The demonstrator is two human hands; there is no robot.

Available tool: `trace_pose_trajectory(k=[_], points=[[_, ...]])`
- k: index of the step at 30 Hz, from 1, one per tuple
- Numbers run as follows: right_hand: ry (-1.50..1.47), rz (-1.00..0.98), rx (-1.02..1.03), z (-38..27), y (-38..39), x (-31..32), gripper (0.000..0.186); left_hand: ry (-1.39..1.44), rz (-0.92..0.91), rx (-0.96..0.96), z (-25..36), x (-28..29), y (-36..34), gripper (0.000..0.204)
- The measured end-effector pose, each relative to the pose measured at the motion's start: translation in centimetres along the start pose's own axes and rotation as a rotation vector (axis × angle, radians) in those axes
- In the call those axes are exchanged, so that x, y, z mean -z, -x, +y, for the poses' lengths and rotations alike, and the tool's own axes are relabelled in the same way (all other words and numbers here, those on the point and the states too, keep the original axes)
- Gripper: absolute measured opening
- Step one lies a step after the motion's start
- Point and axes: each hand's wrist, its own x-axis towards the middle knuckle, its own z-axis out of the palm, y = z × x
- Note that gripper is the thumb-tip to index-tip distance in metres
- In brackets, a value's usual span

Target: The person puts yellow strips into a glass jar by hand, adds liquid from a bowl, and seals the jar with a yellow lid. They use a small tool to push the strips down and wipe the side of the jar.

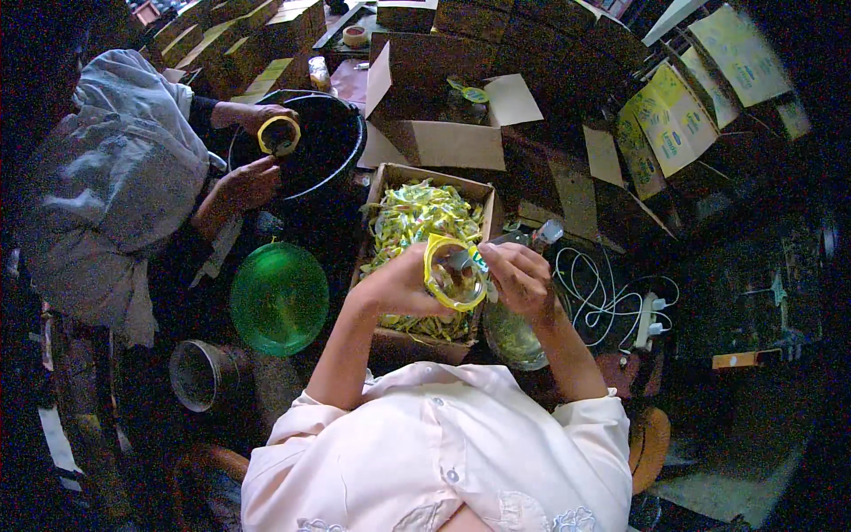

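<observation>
Above the open cardboard box (387, 182) of yellow-green sachets (424, 213), my left hand (403, 285) is clamped around a yellow-rimmed jar (454, 273); my right hand (521, 277) pinches a sachet at its mouth. I judge steadying the jar upright helps feeding. Beside lie a green lid (279, 298), white cables (603, 297), stacked cartons (496, 22); another person's hands (253, 182) work at a black bucket (328, 137).

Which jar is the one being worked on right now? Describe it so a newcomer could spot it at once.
Start at the open cardboard box of yellow-green sachets in the middle. Just above its near end, the left hand holds a yellow-rimmed jar, mouth tilted up, while the right hand reaches into it. The co-worker's similar jar is over the black tub instead.
</observation>
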Motion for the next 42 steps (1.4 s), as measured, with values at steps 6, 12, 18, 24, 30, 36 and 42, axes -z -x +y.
trace_pose_trajectory(k=[6, 12, 18, 24, 30, 36, 42], points=[[-0.055, 0.003, 0.049, -0.1, 0.4, -0.2, 0.031, 0.044, -0.121, 0.125, -0.4, 0.3, 0.2, 0.062], [-0.058, -0.012, 0.08, -0.1, 0.8, -0.3, 0.03, 0.143, -0.184, 0.238, -0.6, 0.1, 0.2, 0.067], [-0.084, 0.013, 0.109, -0.1, 0.5, -0.4, 0.03, 0.405, -0.241, 0.238, 0.6, -0.3, -0.1, 0.039], [-0.153, 0.0, 0.097, -0.1, 0.4, -0.3, 0.032, 0.538, -0.358, 0.241, -1.4, 0.1, 0.1, 0.043], [-0.227, 0.096, -0.178, -0.6, -0.2, -0.2, 0.026, 0.289, -0.264, 0.167, -0.3, 1.5, -0.1, 0.05], [0.092, 0.216, -0.34, 0.6, -1.5, -1.0, 0.039, 0.159, -0.111, 0.093, 0.6, 3.2, 2.3, 0.056], [0.275, -0.786, -0.585, 1.1, 0.6, -6.0, 0.071, -0.116, 0.134, -0.067, 1.5, 3.1, 3.9, 0.064]])
